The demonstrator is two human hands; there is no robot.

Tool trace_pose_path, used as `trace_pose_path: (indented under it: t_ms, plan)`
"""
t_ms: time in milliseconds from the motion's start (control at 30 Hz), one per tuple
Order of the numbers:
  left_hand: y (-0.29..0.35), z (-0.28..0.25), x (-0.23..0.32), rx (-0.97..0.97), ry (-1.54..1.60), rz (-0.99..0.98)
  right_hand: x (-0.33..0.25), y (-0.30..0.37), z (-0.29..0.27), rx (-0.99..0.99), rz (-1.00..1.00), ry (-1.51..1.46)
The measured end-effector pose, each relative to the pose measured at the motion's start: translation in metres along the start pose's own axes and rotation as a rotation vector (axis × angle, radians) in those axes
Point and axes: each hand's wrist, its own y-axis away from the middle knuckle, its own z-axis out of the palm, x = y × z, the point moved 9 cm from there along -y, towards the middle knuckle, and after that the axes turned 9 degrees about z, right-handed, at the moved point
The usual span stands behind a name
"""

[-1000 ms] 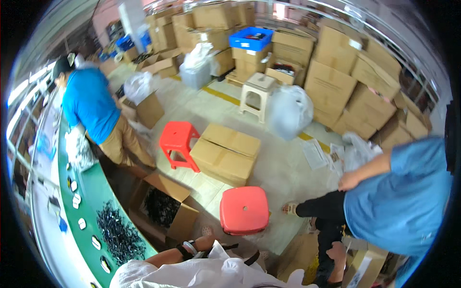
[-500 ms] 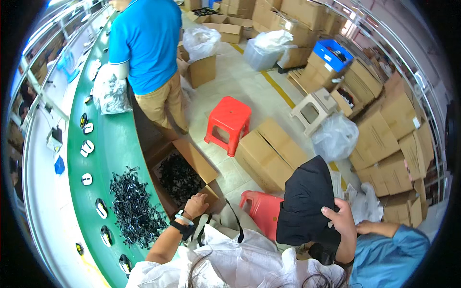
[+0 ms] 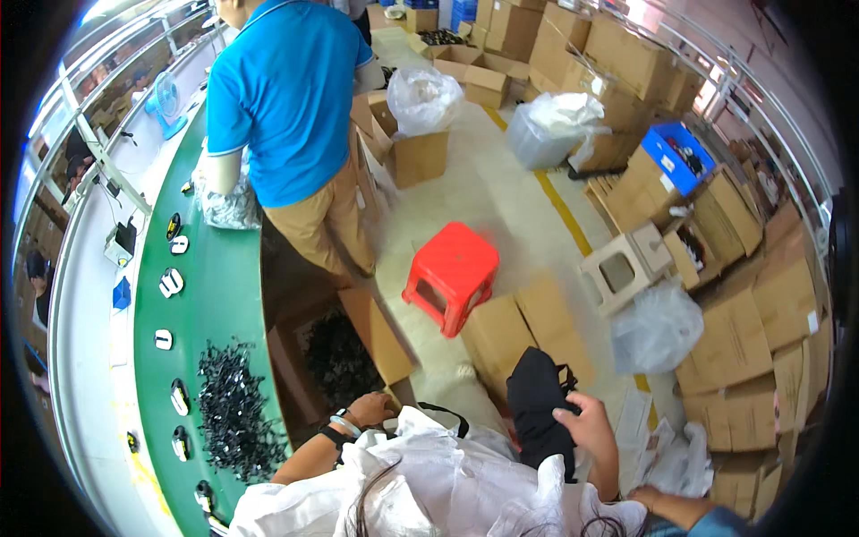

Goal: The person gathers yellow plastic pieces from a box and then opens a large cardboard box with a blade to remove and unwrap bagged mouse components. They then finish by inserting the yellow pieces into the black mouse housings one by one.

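Note:
My right hand (image 3: 587, 430) grips a folded black cloth piece (image 3: 539, 412) with small straps at its upper side; its exact kind I cannot tell. The thumb lies across its right edge. My left hand (image 3: 371, 409) rests at the near rim of an open cardboard box (image 3: 380, 336), fingers loosely stretched and holding nothing visible. Inside the box are many small black parts (image 3: 340, 358). To the left, a heap of similar black clip-like parts (image 3: 234, 412) lies on the green conveyor belt (image 3: 201, 313).
A person in a blue shirt (image 3: 286, 98) stands at the belt by a clear bag (image 3: 228, 201). A red stool (image 3: 452, 273), a closed carton (image 3: 528, 331) and a beige stool (image 3: 626, 264) stand ahead. Cartons (image 3: 725, 331) are stacked right. Another person's arm (image 3: 671, 506) reaches in at lower right.
The black cloth piece has turned and looks narrower, shifted slightly left and down with my right hand. My head view has swung, so the stools and boxes sit lower and further right.

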Motion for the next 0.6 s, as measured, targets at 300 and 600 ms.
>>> trace_pose_path:
  t_ms: [300, 600]
  plan:
    - [-0.164, -0.067, 0.097, 0.172, 0.067, 0.191, -0.023, -0.132, -0.056, 0.009, 0.047, 0.327]
    - [-0.286, -0.131, 0.066, 0.144, 0.01, 0.179, -0.043, -0.252, -0.062, -0.048, 0.067, 0.363]
